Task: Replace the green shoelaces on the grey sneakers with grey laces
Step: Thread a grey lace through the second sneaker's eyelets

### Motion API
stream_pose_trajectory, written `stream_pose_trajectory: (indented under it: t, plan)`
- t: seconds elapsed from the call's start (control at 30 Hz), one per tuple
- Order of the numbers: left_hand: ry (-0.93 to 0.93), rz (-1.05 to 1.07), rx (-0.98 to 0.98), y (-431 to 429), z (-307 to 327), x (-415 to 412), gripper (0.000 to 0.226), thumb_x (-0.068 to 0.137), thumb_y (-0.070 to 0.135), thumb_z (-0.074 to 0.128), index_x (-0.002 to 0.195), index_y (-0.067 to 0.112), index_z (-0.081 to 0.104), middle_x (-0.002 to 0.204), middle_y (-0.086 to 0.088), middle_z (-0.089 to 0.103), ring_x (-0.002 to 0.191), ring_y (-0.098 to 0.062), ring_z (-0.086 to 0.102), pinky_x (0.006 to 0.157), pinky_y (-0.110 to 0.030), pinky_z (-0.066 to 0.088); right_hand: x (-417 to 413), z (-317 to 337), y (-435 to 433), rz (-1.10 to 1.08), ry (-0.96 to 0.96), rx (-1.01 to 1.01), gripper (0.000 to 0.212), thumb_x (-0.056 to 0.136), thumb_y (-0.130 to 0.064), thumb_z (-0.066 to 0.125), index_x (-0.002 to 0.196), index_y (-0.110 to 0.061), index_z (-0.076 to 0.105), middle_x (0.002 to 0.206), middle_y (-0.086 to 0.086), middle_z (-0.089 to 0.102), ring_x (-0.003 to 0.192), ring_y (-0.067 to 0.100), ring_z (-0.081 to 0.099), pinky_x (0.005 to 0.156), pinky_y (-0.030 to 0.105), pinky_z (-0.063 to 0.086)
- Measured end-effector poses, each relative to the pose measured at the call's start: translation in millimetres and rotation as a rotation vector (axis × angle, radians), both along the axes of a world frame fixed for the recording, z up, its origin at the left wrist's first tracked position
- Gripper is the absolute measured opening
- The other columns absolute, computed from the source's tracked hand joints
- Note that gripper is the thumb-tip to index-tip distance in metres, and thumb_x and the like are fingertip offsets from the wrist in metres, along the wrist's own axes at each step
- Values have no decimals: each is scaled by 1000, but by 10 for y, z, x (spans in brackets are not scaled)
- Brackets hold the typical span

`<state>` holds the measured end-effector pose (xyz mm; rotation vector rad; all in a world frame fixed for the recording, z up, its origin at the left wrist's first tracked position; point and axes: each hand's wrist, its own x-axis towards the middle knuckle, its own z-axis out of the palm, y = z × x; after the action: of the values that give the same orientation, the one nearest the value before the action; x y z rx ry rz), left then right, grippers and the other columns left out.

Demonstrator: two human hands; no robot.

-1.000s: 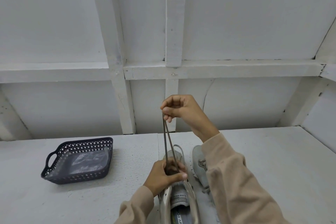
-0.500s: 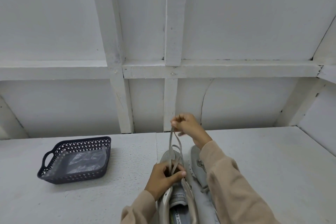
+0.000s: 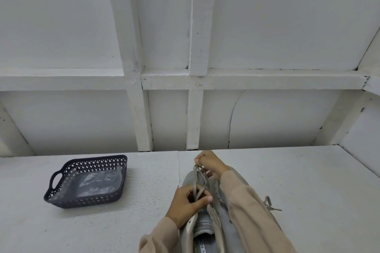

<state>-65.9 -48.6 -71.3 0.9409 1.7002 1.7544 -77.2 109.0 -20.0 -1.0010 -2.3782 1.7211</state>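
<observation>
A grey sneaker [image 3: 190, 181] lies toe-away on the white table near the bottom centre. My left hand [image 3: 186, 203] grips it at the eyelets, thumb across the tongue. My right hand [image 3: 207, 161] is low over the toe and pinches both strands of a grey lace [image 3: 198, 181] that run down to the eyelets. The second grey sneaker [image 3: 236, 178] lies just to the right, mostly hidden under my right sleeve; its grey lace ends [image 3: 271, 205] trail on the table. No green lace shows.
A dark perforated plastic basket [image 3: 61, 197] with a clear plastic bag [image 3: 98, 183] inside stands at the left of the table. A white framed wall rises behind the table's far edge.
My right hand has dropped from high above the sneaker to just over its toe, still pinching the lace, which went from taut to slack. The left hand has stayed on the sneaker.
</observation>
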Motion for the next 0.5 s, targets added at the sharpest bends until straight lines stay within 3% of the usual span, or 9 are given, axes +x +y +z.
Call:
stream_pose_trajectory:
  t: [0.17,0.5]
  plan:
    - [3,-11,-23,8,-8,-8,9,77,15,78,72,20,72,72,1,70,70,-11,64,69,-25,50,-36,31,-10,-53,71,-135,21,91,4,46,78,-12,48,79,6,52,65,18,54,57,25,42]
    - [9,-6,-30,-2,-2,-7,6,76,17,77,76,14,72,73,0,71,73,-14,66,72,-28,53,-127,6,-219,-4,166,-208,21,93,5,47,82,-11,54,80,5,54,70,14,51,62,22,47]
